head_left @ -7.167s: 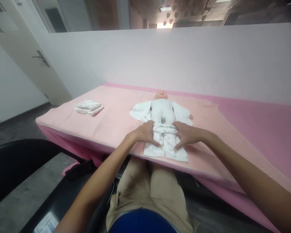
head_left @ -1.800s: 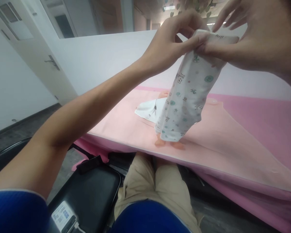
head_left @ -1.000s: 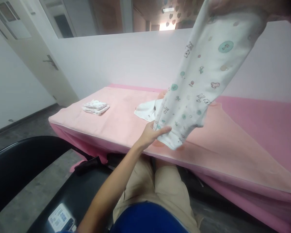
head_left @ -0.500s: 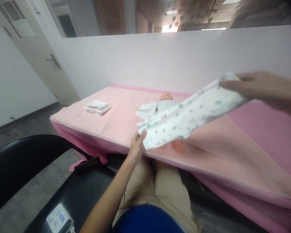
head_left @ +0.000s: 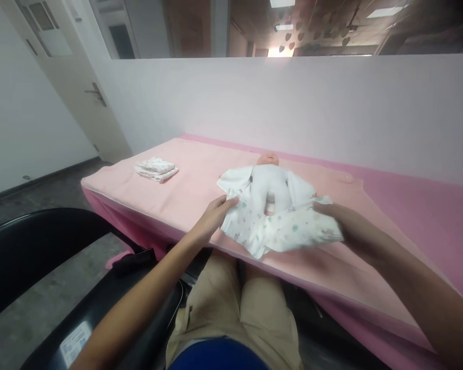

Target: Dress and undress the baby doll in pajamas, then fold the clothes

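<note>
A white cloth with green spots and small printed figures (head_left: 293, 230) hangs spread between my two hands. My left hand (head_left: 219, 211) pinches its left edge, and my right hand (head_left: 329, 213) grips the right part. Behind the cloth lies a baby doll (head_left: 269, 158) on its back, dressed in a white top (head_left: 269, 181) with wide sleeves spread to both sides. The doll's lower part is largely hidden by the cloth.
Folded white cloths (head_left: 157, 169) rest on the left of the pink-covered table (head_left: 193, 190). A black chair (head_left: 61, 226) stands at the left, with a white device (head_left: 75, 341) on a black seat. A wall rises behind the table.
My right hand has come down and inward, so the stretched cloth now sags between both hands. More of the doll's white top shows. The view has shifted slightly.
</note>
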A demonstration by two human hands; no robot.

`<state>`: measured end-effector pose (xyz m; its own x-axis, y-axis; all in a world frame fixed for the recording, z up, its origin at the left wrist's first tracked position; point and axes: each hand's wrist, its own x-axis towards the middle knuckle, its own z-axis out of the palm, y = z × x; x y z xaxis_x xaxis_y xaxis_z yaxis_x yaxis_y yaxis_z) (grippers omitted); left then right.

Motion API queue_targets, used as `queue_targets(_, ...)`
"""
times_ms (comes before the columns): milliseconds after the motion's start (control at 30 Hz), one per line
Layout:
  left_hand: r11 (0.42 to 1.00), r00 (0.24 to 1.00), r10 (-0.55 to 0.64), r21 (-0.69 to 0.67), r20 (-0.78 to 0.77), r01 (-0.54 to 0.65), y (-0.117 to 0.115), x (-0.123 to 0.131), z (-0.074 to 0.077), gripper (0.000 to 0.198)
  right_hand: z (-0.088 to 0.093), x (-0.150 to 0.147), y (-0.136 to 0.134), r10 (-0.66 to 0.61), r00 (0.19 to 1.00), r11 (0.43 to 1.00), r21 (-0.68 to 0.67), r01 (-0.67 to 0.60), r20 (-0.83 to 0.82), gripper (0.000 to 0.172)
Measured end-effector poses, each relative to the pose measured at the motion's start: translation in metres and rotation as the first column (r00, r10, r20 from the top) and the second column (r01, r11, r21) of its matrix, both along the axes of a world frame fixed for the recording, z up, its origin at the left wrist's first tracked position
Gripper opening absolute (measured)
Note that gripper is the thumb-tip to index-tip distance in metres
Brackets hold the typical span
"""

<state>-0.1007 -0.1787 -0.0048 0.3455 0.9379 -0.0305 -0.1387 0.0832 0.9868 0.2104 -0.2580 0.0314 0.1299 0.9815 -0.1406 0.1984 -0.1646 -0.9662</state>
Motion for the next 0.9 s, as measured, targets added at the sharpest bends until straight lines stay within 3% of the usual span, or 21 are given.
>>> queue_targets(133,0.989,0.987,-0.131,0.06,-0.092,0.137,0.003,0.01,0.027,0.043,0.005,-0.06,0.004,0.094,0.966,0.995,0.061,-0.082,-0.24,0.037)
queue_targets(300,0.941,0.947,-0.28,0.148,-0.159,0.303,0.007,0.014,0.059,0.045,0.015,-0.124,0.019,0.164,0.918,0.985,0.116,-0.13,-0.36,0.035)
queue_targets(400,0.907,0.916,-0.359,0.163,-0.179,0.387,0.021,0.0,0.076,0.045,0.024,-0.145,0.026,0.316,0.873,0.939,0.255,-0.231,-0.371,0.029)
queue_targets(467,0.897,0.881,-0.378,0.124,-0.284,0.425,0.033,-0.017,0.089,0.041,0.027,-0.151,0.03,0.434,0.838,0.886,0.33,-0.327,-0.333,0.032)
queue_targets(533,0.895,0.824,-0.373,0.07,-0.426,0.441,0.044,-0.038,0.104,0.034,0.025,-0.153,0.038,0.414,0.879,0.872,0.381,-0.308,-0.237,0.034)
queue_targets(600,0.902,0.781,-0.366,0.013,-0.507,0.431,0.055,-0.062,0.121,0.028,0.016,-0.152,0.05,0.254,0.963,0.867,0.462,-0.187,-0.088,0.042)
queue_targets(633,0.912,0.778,-0.359,-0.016,-0.516,0.41,0.061,-0.075,0.129,0.027,0.011,-0.152,0.058,0.197,0.98,0.856,0.49,-0.164,-0.016,0.055)
queue_targets(667,0.927,0.786,-0.337,-0.038,-0.518,0.373,0.068,-0.088,0.136,0.027,0.004,-0.152,0.067,0.207,0.978,0.853,0.482,-0.2,0.038,0.069)
queue_targets(733,0.968,0.807,-0.231,-0.047,-0.543,0.245,0.083,-0.113,0.148,0.029,-0.008,-0.158,0.087,0.438,0.896,0.829,0.353,-0.434,0.072,0.081)
queue_targets(800,0.995,0.786,-0.09,-0.018,-0.612,0.1,0.101,-0.139,0.155,0.032,-0.017,-0.171,0.107,0.664,0.748,0.728,0.226,-0.647,0.002,0.064)
queue_targets(833,0.999,0.754,-0.034,-0.002,-0.656,0.043,0.111,-0.153,0.156,0.033,-0.021,-0.181,0.117,0.706,0.708,0.697,0.21,-0.686,-0.033,0.053)
queue_targets(900,1.0,0.655,0.028,0.017,-0.755,-0.023,0.13,-0.18,0.153,0.036,-0.027,-0.205,0.136,0.674,0.735,0.731,0.213,-0.648,-0.074,0.037)
